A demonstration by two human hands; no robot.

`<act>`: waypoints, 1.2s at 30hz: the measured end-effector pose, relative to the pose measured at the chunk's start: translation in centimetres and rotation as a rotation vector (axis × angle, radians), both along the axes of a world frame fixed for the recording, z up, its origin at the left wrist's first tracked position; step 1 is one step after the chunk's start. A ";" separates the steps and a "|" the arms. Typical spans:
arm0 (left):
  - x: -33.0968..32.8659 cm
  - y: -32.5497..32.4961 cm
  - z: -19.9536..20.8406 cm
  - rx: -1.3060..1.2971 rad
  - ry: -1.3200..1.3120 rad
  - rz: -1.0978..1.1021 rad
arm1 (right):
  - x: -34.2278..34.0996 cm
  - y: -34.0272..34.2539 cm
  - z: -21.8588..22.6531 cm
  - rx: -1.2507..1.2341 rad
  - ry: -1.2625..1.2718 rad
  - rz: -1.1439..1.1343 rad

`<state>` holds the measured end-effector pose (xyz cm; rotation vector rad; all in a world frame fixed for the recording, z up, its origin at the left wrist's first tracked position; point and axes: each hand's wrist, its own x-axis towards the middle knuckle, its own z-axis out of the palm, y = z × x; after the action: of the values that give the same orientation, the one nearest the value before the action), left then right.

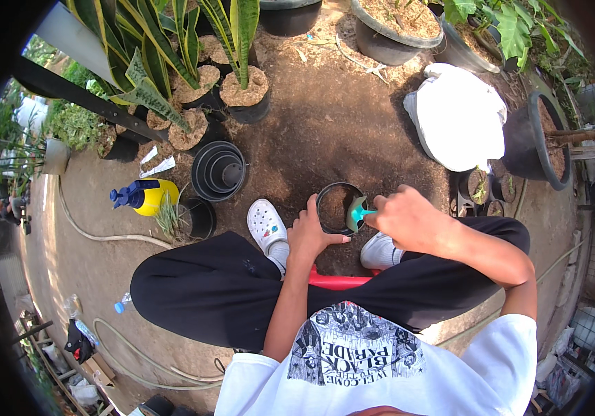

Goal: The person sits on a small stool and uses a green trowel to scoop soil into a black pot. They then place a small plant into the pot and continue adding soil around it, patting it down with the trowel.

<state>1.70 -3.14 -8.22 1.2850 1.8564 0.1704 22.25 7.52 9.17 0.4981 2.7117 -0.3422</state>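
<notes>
A small black plant pot (321,208) stands on the ground between my feet, with brown soil (338,202) inside. My left hand (307,234) grips its left side, the thumb lying along the near rim. In my right hand (408,216), closed round the handle, is a teal hand trowel (358,213). The trowel's blade is tilted inside the pot at its right edge, and it is unclear how much soil the blade carries.
Left of the pot are nested empty black pots (219,171), a tipped pot (199,218) and a yellow spray bottle (157,197). Potted snake plants (244,93) stand far left. A white sack (455,116) sits far right beside a large pot (535,142). A hose (114,238) crosses the ground.
</notes>
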 end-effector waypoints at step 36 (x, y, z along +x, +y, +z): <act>0.0 -0.2 -0.4 0.017 -0.023 0.008 | -0.2 0.9 0.2 -0.152 0.161 -0.229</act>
<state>1.67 -3.32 -8.65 1.2828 1.8445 0.2046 22.05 8.39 9.42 0.7685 2.7565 -0.6710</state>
